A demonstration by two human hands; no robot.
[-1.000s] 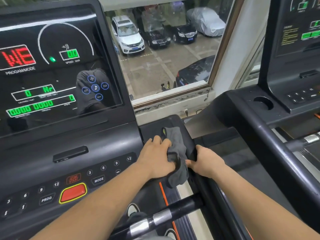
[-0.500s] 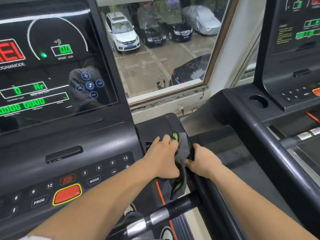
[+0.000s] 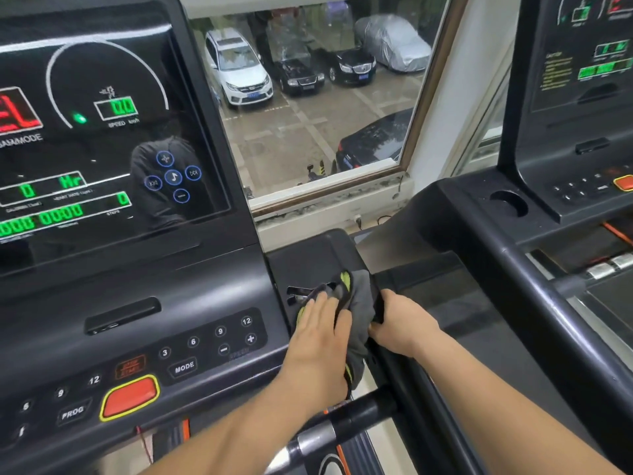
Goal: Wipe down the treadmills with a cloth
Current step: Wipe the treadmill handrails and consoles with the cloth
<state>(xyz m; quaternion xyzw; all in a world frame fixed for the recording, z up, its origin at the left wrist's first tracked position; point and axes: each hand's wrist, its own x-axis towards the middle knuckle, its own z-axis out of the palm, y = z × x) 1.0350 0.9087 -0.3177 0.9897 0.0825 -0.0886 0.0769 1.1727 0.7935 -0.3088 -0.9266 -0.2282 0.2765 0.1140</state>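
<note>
Pressing flat: left hand (image 3: 320,344) lays straight fingers (image 3: 317,305) on the cloth (image 3: 361,299), bunched on the treadmill's side tray (image 3: 308,258) | right hand (image 3: 402,325) curls round the arm rail (image 3: 409,380) edge, thumb touching the cloth | cloth soft, grey, crumpled, yellow-green trim | tray matte black plastic; rail smooth, rounded.

So the black side tray (image 3: 308,255) sits up and to the right of the orange stop button (image 3: 130,397). Lying right on it is a crumpled grey cloth (image 3: 359,303) with yellow-green trim, spilling over the tray's edge farthest from the button. The right hand (image 3: 404,323) grips that same edge.
</note>
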